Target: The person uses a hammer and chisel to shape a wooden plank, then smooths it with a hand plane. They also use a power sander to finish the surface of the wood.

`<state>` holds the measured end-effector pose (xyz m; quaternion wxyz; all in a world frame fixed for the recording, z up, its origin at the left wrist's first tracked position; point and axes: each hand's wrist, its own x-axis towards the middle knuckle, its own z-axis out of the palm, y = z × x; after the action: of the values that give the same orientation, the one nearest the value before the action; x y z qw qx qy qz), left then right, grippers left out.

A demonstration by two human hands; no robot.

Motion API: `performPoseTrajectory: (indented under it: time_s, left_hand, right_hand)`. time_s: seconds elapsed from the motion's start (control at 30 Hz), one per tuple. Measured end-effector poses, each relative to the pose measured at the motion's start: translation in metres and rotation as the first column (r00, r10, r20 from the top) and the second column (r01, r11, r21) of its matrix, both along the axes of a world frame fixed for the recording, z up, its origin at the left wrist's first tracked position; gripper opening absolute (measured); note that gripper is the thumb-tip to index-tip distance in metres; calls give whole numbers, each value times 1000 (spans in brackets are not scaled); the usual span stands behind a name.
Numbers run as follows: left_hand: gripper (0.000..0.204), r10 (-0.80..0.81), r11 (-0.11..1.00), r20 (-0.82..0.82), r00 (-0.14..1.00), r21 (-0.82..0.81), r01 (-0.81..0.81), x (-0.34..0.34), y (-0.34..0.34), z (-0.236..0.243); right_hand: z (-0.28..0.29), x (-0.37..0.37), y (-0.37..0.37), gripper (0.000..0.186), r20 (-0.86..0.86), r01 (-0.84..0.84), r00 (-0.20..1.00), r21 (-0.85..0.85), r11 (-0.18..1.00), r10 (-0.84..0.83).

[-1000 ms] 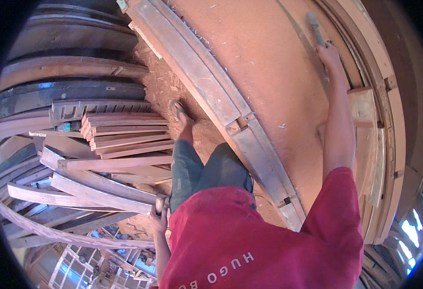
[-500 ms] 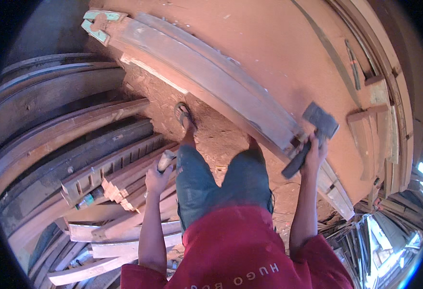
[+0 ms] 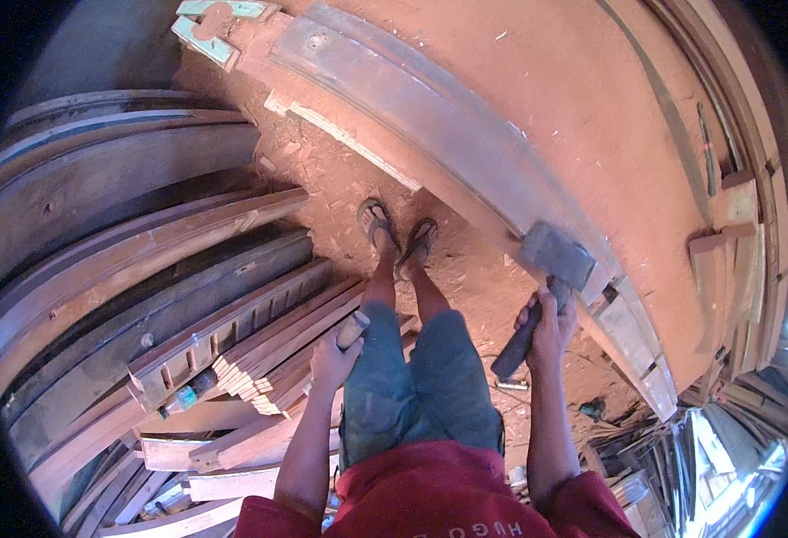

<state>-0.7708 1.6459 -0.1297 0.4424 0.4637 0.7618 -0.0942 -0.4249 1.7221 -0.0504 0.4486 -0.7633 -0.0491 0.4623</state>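
Note:
My right hand (image 3: 551, 327) grips the dark handle of a mallet (image 3: 559, 257) with a blocky grey head. The mallet is held up, overlapping the near edge of a long, thick wooden beam (image 3: 412, 117) in view. Slots are cut into the beam's right end. My left hand (image 3: 332, 361) is closed round a wooden-handled tool (image 3: 352, 329). Only the pale, rounded end of its handle shows; the rest is hidden by my hand. Neither hand touches the beam.
Long boards (image 3: 116, 166) lie stacked at the left, beside a slotted wooden piece (image 3: 205, 345). My sandalled feet stand on a dusty floor (image 3: 465, 255) with wood chips. More timber (image 3: 744, 224) leans at the right, and scrap wood (image 3: 761, 403) lies at the lower right.
My feet have come together, and the view has shifted. The mallet in my right hand has come down and left in view. My left hand keeps its hold on the wooden-handled tool.

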Motion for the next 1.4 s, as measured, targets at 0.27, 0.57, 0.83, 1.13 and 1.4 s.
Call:
performPoseTrajectory:
  time_s: [0.27, 0.57, 0.83, 1.13, 1.4]
  left_hand:
    - [44, 165, 984, -19, 986, 69, -163, -19, 10, 16]
    - [48, -114, 978, -147, 982, 156, 137, -3, 66, -29]
    - [49, -499, 833, -119, 858, 208, 513, -30, 105, -99]
    - [55, -342, 884, 66, 937, 361, 297, -74, 149, -99]
    - [38, -379, 803, 457, 804, 594, 41, -7, 291, 19]
  right_hand:
    - [-20, -46, 58, 19, 95, -205, 975, 39, 978, 200]
    - [-37, -135, 154, 24, 171, -368, 921, 77, 927, 351]
    - [-53, -229, 224, 34, 329, -477, 840, 70, 876, 431]
    - [-27, -229, 184, 43, 243, -728, 612, -196, 656, 752]
    - [17, -98, 101, 22, 526, -346, 673, -398, 850, 521]
